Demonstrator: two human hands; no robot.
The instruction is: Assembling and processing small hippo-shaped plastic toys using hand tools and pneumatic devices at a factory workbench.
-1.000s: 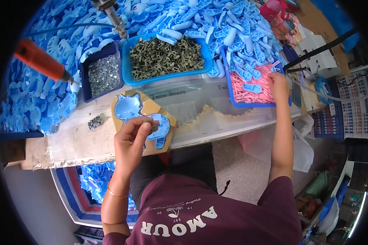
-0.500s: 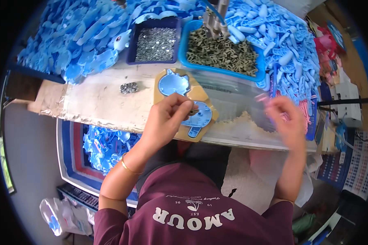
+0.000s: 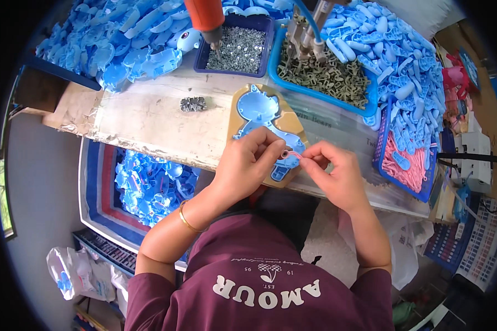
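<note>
A tan fixture block point(image 3: 238, 122) holds a pale blue rounded plastic shell point(image 3: 258, 105) and a second blue shell piece point(image 3: 294, 142). Over its near end, my left hand point(image 3: 252, 160) pinches a small olive-brown part, mostly hidden by the fingertips. My right hand point(image 3: 334, 172) pinches a thin pink plastic strip point(image 3: 296, 155), whose looped end meets the left fingertips. Similar pink strips point(image 3: 404, 171) fill a blue basket point(image 3: 378, 144) at the right. Small olive-brown parts point(image 3: 326, 80) lie in a bright blue tray point(image 3: 363, 110) beyond the fixture.
A red-orange power screwdriver point(image 3: 205, 16) hangs over a dark tray of screws point(image 3: 240, 52), beside a metal machine head point(image 3: 306, 41). A small screw pile point(image 3: 193, 103) lies on the table. Blue shells point(image 3: 110, 49) heap at back left; a bin of blue pieces point(image 3: 154, 187) stands below.
My right hand has come left from the basket side with the pink strip, meeting my left hand over the fixture. The view has shifted, bringing the screwdriver into sight.
</note>
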